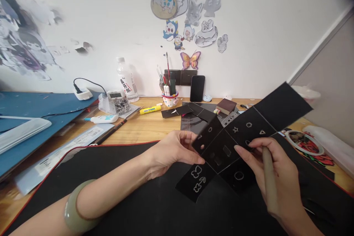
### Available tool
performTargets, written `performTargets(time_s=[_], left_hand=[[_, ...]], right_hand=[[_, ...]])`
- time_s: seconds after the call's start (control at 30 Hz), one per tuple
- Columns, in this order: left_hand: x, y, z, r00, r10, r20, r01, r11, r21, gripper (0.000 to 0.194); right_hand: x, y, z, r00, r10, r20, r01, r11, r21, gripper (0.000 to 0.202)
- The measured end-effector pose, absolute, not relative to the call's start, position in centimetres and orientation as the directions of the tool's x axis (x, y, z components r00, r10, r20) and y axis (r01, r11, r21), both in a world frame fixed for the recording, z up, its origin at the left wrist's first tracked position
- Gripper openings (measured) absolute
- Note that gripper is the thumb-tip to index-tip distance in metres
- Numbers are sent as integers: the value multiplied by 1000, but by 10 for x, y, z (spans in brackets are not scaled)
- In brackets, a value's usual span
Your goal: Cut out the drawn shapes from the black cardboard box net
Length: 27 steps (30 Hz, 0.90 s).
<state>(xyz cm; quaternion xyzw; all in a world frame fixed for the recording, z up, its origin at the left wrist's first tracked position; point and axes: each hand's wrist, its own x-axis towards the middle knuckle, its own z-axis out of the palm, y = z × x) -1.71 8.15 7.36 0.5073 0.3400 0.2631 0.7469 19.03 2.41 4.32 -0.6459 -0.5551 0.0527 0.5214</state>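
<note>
Above the black mat, a black cross-shaped paper (pixel 226 151) with scored lines is held up at a tilt. Small cut-outs and outlines show on it, among them a star, a hexagon, a triangle and a circle; white drawings mark its lower left flap. My left hand (pixel 177 149) pinches its left edge between thumb and fingers. On the right, my right hand (pixel 276 169) has thumb and fingertips at the paper's right part. A grey-beige pen-like tool (pixel 269 180) lies in that same hand, its tip hidden behind the fingers.
Behind the mat (pixel 124 191) stand a pen cup (pixel 170 99), a phone (pixel 197 88) and a bottle (pixel 127 81). A yellow glue stick (pixel 150 110), black paper strips (pixel 177 111) and a stencil (pixel 229 118) lie nearer. A round container (pixel 304 142) is at right.
</note>
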Motion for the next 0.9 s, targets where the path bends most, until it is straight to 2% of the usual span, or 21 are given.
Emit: performTargets(time_s=[0.13,0.3,0.4,0.47,0.53,0.6,0.7,0.77,0.83,0.9], left_hand=[[-17,81,74,547,784,-294,-59,386,921,24],[-19,84,72,482,832,-274,-142,383,913,26],[-22,91,71,495,840,-221,69,215,974,27],[-24,96,69,514,830,-218,257,93,962,23],[-26,100,65,570,778,-266,395,25,918,19],[-27,103,59,622,708,-335,508,-40,860,17],[-30,105,51,632,674,-382,652,-198,732,23],[-33,107,49,607,727,-321,710,-314,631,25],[-37,109,51,593,775,-218,737,-414,535,26],[-40,110,55,629,764,-142,722,-507,472,26]], right_hand=[[190,24,43,383,775,502,657,154,-738,25],[196,27,40,356,804,477,648,155,-746,26],[207,33,39,270,854,444,653,176,-737,25],[216,37,38,165,915,368,680,165,-714,24],[224,40,37,48,974,220,727,117,-676,22],[229,41,38,3,994,106,781,64,-622,22],[233,39,41,113,984,140,855,-25,-519,26],[232,37,44,227,953,201,871,-106,-479,31],[228,34,47,283,925,255,824,-98,-558,37],[219,31,49,284,914,290,709,3,-705,41]])
